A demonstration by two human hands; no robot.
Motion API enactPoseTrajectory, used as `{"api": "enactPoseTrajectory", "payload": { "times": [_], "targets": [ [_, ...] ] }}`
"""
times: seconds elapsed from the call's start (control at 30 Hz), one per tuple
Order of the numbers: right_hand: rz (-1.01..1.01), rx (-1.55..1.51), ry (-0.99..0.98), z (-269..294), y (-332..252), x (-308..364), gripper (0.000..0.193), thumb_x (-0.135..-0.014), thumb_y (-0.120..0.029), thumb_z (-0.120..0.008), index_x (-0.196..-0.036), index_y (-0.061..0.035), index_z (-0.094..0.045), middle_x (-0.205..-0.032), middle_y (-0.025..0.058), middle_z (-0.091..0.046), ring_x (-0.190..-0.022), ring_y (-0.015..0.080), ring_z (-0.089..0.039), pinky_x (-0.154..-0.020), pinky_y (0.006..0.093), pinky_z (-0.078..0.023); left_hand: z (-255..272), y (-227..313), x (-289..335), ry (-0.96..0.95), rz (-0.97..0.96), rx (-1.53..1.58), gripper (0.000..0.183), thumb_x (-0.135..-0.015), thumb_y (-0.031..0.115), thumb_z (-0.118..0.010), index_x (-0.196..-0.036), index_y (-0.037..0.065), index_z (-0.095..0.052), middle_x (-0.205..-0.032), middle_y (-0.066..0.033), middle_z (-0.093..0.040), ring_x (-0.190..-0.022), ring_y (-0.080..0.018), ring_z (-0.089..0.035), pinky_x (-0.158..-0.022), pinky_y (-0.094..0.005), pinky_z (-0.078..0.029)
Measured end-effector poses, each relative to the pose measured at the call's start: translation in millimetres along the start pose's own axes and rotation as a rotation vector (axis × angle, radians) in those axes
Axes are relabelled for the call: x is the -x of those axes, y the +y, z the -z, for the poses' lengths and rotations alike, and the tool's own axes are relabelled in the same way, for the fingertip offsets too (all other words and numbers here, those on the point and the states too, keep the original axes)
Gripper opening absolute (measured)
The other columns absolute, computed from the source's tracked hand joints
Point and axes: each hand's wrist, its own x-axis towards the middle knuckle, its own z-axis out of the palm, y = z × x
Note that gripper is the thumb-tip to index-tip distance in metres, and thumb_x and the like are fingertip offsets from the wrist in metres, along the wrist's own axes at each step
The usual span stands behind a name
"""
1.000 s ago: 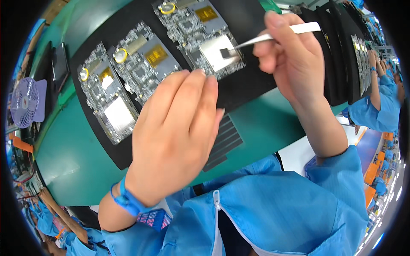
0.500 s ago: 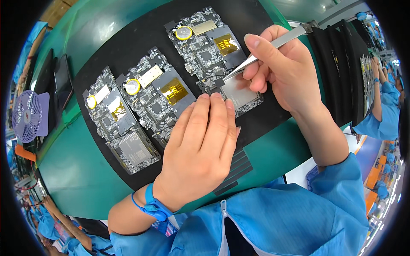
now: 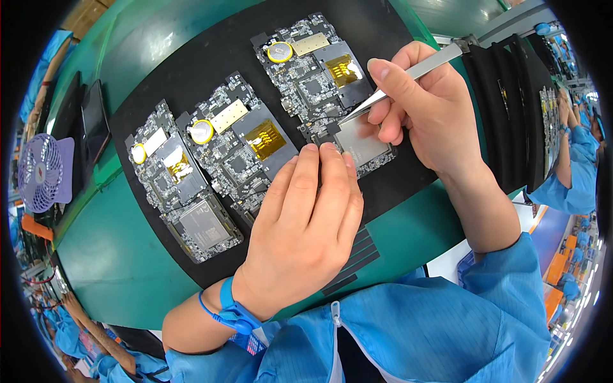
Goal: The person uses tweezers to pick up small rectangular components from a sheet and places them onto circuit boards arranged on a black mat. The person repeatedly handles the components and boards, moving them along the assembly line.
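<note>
We see the circuit board just beyond the left hand's fingertips, below and left of the right hand. It looks light, stiff and fragile; we would take it by its bare edges. The right hand pinches metal tweezers, their tips beside a small dark square; whether they grip it, we cannot tell. The left hand lies palm down, fingers together; its grip is hidden from us. Left of it, another board's silver plate bears print too small to read.
</note>
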Motion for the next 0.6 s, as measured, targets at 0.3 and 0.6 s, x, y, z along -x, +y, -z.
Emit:
{"api": "enactPoseTrajectory", "payload": {
  "times": [0.3,0.6],
  "targets": [
    [-0.002,-0.008,0.006,-0.3,0.4,1.4,0.023,-0.09,-0.018,-0.063,-0.086,-0.0021,-0.047,-0.061,0.008,-0.062,-0.045,0.0084,-0.059,-0.038,0.018,-0.043,-0.3,-1.7,-3.0,-0.008,0.065,0.078,0.032,-0.069,0.006,-0.068,-0.099,-0.005,-0.062,-0.12,-0.0239,-0.053,-0.099,-0.0336,-0.055,-0.083,-0.039,-0.047],
    [0.245,0.087,0.078,-7.4,2.4,15.4,0.021,-0.089,-0.013,-0.064,-0.086,-0.0008,-0.047,-0.063,0.0061,-0.06,-0.049,0.0052,-0.058,-0.041,0.0159,-0.044,2.4,0.6,-1.9,-0.045,0.074,0.072,0.037,-0.069,0.006,-0.07,-0.102,-0.007,-0.062,-0.121,-0.0237,-0.053,-0.103,-0.0353,-0.054,-0.086,-0.0414,-0.047]
  ]
}}
